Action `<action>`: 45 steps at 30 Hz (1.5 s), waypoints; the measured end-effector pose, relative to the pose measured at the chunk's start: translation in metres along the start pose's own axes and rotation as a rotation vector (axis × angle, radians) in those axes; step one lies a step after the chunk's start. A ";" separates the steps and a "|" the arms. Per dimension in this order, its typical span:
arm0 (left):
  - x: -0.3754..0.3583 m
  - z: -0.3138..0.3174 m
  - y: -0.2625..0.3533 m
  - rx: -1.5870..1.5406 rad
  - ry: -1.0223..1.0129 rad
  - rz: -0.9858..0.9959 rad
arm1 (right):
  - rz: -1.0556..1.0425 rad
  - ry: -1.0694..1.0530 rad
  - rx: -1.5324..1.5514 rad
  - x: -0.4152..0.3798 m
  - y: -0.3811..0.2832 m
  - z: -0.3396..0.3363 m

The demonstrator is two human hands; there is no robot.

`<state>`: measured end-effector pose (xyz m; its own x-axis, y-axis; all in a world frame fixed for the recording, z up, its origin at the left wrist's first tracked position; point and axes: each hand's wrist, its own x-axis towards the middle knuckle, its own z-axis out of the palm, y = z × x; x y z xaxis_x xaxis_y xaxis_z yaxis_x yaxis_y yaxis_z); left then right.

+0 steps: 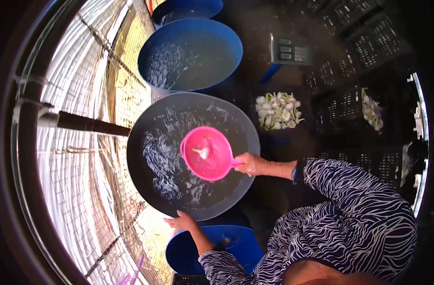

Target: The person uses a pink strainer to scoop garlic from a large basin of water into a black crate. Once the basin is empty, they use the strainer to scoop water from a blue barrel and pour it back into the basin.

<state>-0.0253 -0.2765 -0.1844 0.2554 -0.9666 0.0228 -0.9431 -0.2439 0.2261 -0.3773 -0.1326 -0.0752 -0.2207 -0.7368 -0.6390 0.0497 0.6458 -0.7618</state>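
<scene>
My right hand is wrapped around the handle of a pink strainer, which is over the water of a large round dark tub. Inside the strainer lies one white garlic bulb with a short green stem. My left hand holds nothing; its fingers are stretched out beside the outer side of the tub, close under the rim. Light glints off the rippled water around the strainer.
Blue tubs of water stand beyond the dark one, and another blue tub is near my left forearm. Garlic bulbs lie heaped to the right, below a scale. Black crates line the right side; a mesh wall bounds the left.
</scene>
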 end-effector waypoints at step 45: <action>-0.058 -0.110 0.381 -0.902 -1.186 0.235 | -0.336 0.923 0.628 -0.165 -0.002 -0.209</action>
<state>-0.3759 -0.3049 0.0077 -0.6092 -0.5849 -0.5355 -0.3809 -0.3764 0.8445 -0.5447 0.0297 0.0536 -0.9265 -0.2601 -0.2720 0.2704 0.0427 -0.9618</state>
